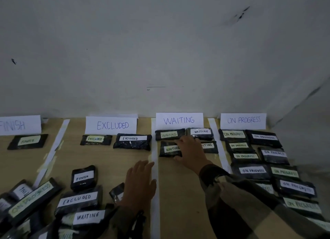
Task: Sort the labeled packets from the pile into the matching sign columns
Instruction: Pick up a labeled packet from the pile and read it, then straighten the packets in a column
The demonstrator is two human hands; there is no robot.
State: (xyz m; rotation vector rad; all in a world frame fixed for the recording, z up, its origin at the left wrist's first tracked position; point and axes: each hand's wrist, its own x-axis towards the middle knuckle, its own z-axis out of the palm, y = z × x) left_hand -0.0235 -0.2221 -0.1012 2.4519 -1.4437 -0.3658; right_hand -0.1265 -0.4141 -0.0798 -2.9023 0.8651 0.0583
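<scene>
Four paper signs stand along the wall: FINISH [19, 125], EXCLUDED [111, 125], WAITING [179, 120] and ON PROGRESS [243, 120]. My right hand [191, 151] reaches into the WAITING column and lies flat over two lower WAITING packets [169, 148], [209, 146], with fingers straight. Two more WAITING packets [168, 134] sit just under the sign. My left hand [141, 183] rests flat on the table beside a small black packet [117, 191]. The pile [53, 208] lies at lower left, with FINISH [83, 177], EXCLUDED [78, 199] and WAITING [88, 216] packets on top.
White tape strips [154, 185] divide the wooden table [110, 163] into columns. One FINISH packet [27, 141] and two EXCLUDED packets [132, 141] lie under their signs. Several ON PROGRESS packets [251, 171] fill the right column. A grey wall [160, 51] stands behind.
</scene>
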